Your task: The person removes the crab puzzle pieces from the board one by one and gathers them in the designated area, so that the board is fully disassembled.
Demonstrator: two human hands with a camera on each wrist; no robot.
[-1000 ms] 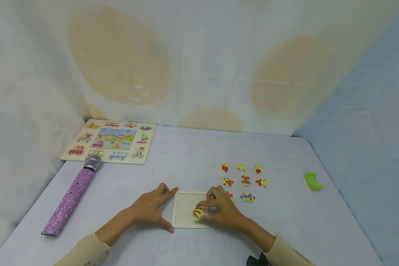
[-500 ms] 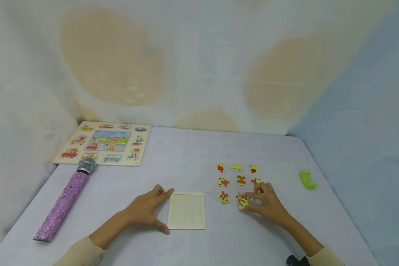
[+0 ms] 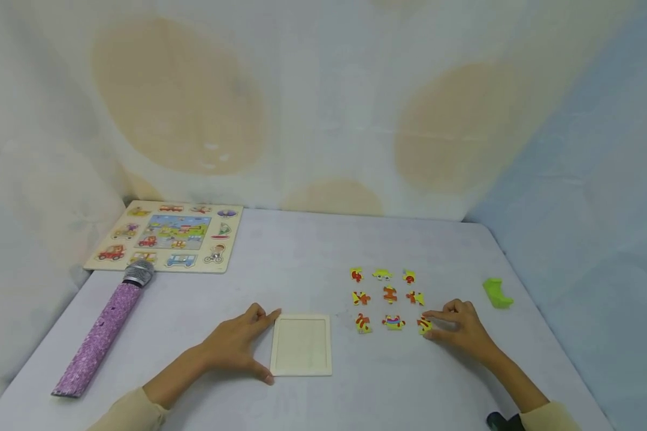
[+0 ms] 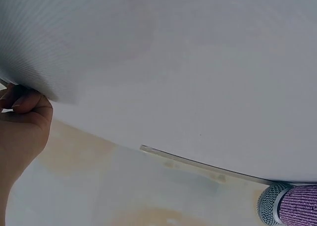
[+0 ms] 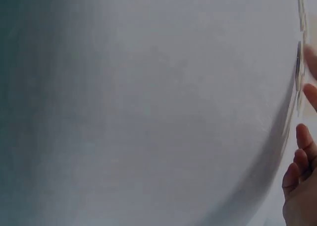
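A small pale wooden puzzle tray (image 3: 327, 347) lies flat on the table in the head view. My left hand (image 3: 232, 342) rests along its left side, index finger at the upper corner and thumb at the lower one, both stretched apart. To the right, puzzle pieces (image 3: 390, 294) in red, orange and yellow lie in a loose grid. My right hand (image 3: 466, 332) pinches a yellow and red puzzle piece (image 3: 423, 325) at the grid's lower right, between thumb and index finger. The left wrist view catches only part of the left hand (image 4: 25, 127); the right wrist view shows fingers at its edge.
A microphone (image 3: 105, 332) with a purple glittery handle lies at the left. Behind it is a wooden vehicle puzzle board (image 3: 229, 230), touching or nearly touching its head. A green curved block (image 3: 498, 293) sits at the right. Patterned cloth walls (image 3: 323, 120) enclose the back and sides.
My right hand has carried the yellow and red piece from over the tray, past the other pieces, to the grid's lower right corner. The left hand stays at the tray.
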